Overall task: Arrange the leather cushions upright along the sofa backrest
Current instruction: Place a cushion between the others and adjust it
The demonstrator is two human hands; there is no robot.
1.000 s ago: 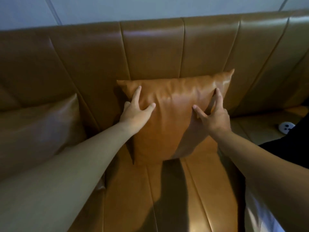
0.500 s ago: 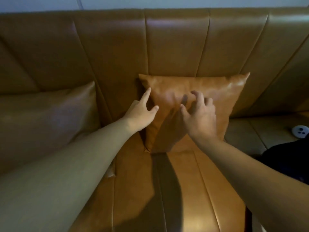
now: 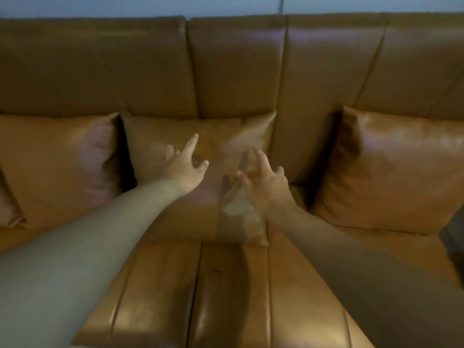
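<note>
The middle cushion (image 3: 200,156) stands up against the sofa back (image 3: 238,69), between two other cushions (image 3: 57,164) (image 3: 396,172). The left hand (image 3: 184,169) and right hand (image 3: 266,189) are in front of it, fingers spread, holding nothing.

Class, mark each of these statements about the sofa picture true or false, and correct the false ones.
1. Three cushions stand against the backrest. True: left cushion, middle cushion, right cushion.
2. The right hand grips the right cushion. False: it is open, in front of the middle cushion.
3. The left hand has its fingers spread. True.
4. The middle cushion lies flat on the seat. False: it leans upright against the backrest.
</note>
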